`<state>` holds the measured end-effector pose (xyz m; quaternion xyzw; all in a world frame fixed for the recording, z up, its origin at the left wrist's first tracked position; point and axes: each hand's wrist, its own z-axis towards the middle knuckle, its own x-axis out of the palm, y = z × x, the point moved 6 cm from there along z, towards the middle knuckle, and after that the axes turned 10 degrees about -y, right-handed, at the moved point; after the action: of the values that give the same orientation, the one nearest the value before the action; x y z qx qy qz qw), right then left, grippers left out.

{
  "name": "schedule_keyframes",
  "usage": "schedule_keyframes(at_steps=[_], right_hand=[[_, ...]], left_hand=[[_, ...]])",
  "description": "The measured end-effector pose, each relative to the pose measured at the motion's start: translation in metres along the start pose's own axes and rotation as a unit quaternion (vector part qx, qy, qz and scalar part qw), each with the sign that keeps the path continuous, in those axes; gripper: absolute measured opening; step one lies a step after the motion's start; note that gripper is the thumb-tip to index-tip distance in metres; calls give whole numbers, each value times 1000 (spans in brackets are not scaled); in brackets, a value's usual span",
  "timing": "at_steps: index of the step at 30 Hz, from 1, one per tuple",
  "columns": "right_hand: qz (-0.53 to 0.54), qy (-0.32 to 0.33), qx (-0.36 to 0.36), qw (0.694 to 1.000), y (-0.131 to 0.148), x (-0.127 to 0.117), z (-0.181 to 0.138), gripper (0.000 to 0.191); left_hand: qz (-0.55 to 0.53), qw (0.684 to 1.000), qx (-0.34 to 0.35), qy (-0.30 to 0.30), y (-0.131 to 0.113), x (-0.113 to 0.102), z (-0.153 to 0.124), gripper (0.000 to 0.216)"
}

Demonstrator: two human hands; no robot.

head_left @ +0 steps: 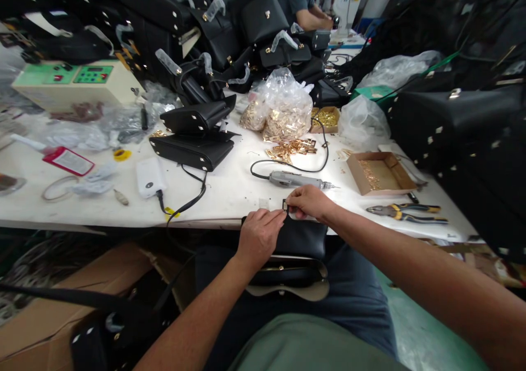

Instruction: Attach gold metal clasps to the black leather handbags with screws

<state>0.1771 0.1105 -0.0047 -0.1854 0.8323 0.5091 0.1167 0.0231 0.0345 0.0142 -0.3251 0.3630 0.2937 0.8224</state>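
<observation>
A black handbag (296, 250) rests on my lap against the white table's (230, 195) front edge. My left hand (258, 237) is closed on the bag's upper edge. My right hand (307, 201) pinches a small metal fitting (285, 204) at the bag's top, just over the table edge. Both hands meet at that fitting. A grey electric screwdriver (296, 180) with a black cord lies on the table just beyond my right hand.
Pliers (405, 212) lie at the right, near a cardboard tray (380, 172) of gold parts. Clear bags of gold hardware (283, 110), loose gold pieces, stacked black handbags (195, 135), a white power bank (150, 178) and a green-panelled machine (76, 80) crowd the table. Another person works at the far end.
</observation>
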Motion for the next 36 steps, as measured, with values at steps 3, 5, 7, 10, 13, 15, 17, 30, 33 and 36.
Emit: schedule_keyframes(at_steps=[3,5,7,10,13,15,17,30,33,36], right_hand=[[-28,-7,-2,1000,0,1,2,18],[-50,-7,-8,999,0,1,4,15],[-72,-2,-16,997,2,1,6,13],[-114,1,-32,993,5,0,8,11],[-170,-14,-57,984,11,-5,8,11],[-205,-30,-75,975,15,-7,6,11],[-229,-47,-91,968,18,-8,3,12],[-253,-100,-135,953,16,-9,1,9],[-255,-96,-142,952,15,-8,1,9],[-251,-89,-148,952,15,-8,1,11]], left_hand=[[20,1000,8,21,-1,2,1,31],[34,999,16,35,-2,2,2,30],[45,998,21,45,-2,3,4,30],[50,997,30,57,-3,3,6,31],[44,996,37,64,-3,3,6,31],[40,996,39,63,-3,2,6,32],[38,996,42,63,-2,1,7,32],[10,995,36,91,1,3,7,33],[-19,996,37,83,6,4,7,33],[-30,995,33,86,8,5,9,33]])
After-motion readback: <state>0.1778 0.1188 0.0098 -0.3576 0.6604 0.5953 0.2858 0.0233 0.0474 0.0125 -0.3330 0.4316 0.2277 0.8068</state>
